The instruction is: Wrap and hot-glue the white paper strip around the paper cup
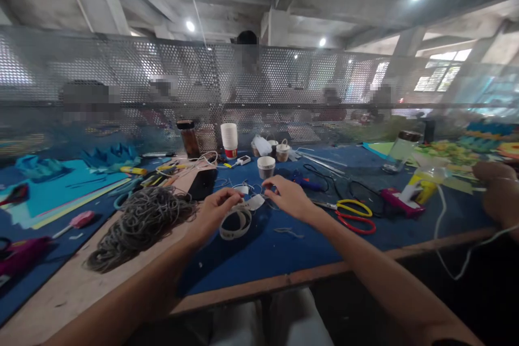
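My left hand (217,210) is closed in a pinch above the blue table cover. What its fingertips hold is too small to make out. Just below them a loop of white printed strip (235,235) stands on the table. My right hand (288,198) hovers a short way to the right, fingers curled together; anything between its fingertips is unclear. Thin wire or thread and a small white paper piece (255,203) lie between the hands. Beyond them stands a paper cup (266,168), and a short grey strand (288,232) rests nearer me.
Grey yarn (141,227) lies left on a wooden board, near a dark phone (203,184). Scissors (354,211), a pink glue gun (401,203) and a jar (402,150) are at right. Stacked cups (229,140) stand before a perforated screen (162,75). Another person's hand (497,189) is far right.
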